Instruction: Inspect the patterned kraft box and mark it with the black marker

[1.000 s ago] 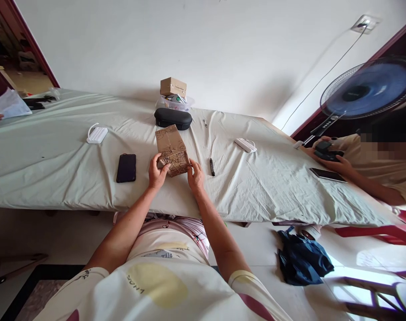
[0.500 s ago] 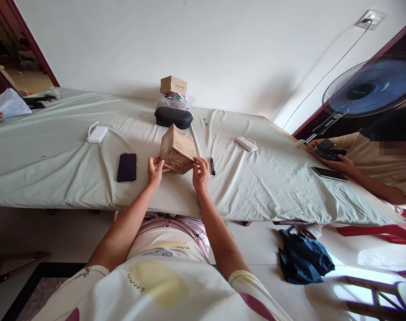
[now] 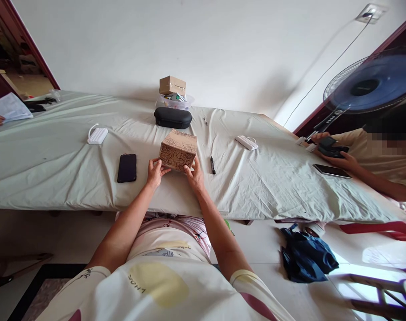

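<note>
Between my two hands is a small brown cardboard box [image 3: 178, 150], its top and near side covered in dark scribbled lines. My left hand [image 3: 155, 171] grips its lower left corner with thumb and fingers. My right hand [image 3: 195, 174] holds the lower right corner, thumb on the near face and fingers along the side. A black marker pen [image 3: 212, 165] lies on the cloth just right of my right hand. To the left of my left hand lies a dark smartphone [image 3: 127, 168]. Behind the box sits a black zip case [image 3: 173, 117].
A clear plastic tub [image 3: 169, 103] holds odds and ends, with another cardboard box [image 3: 172, 85] on top. White power banks [image 3: 97, 135] lie left and right on the cloth-covered table [image 3: 72, 178]. A person's hands [image 3: 339, 156] hold a dark device at right, near a fan [image 3: 365, 87].
The box has been turned and tipped in my hands, so its scribbled top now shows. My right hand has moved left and lower on the box. The person's papers at far left have shifted slightly.
</note>
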`<state>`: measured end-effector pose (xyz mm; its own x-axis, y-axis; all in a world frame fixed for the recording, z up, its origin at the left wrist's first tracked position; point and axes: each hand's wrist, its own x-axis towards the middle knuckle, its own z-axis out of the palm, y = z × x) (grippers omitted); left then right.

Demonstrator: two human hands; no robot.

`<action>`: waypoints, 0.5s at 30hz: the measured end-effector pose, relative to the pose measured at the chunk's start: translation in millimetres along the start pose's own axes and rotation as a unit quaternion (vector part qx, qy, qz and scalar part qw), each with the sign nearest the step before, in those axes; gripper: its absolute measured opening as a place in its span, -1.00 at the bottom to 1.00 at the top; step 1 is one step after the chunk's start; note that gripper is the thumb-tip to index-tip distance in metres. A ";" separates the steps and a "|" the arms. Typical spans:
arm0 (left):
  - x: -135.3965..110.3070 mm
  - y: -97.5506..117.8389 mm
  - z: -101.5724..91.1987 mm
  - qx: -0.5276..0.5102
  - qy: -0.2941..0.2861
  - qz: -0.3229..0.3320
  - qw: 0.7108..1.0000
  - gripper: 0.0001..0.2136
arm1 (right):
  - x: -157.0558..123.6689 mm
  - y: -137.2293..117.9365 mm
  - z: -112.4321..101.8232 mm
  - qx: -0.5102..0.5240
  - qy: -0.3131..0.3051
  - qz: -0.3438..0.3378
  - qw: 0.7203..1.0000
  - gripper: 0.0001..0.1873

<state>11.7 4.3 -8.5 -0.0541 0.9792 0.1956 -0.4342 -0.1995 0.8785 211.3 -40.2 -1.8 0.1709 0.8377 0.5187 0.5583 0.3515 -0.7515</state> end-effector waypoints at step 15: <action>-3.6 -9.7 3.1 0.176 0.009 0.077 0.981 -0.58 | -3.1 -14.4 -8.4 -0.068 0.126 -0.132 0.981 -0.38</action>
<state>18.9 2.6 -16.4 -0.1113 0.9359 0.3341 -0.0818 -0.3437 0.9355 209.6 -51.5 10.9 0.1912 0.5886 0.7855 0.7100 0.4697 -0.5247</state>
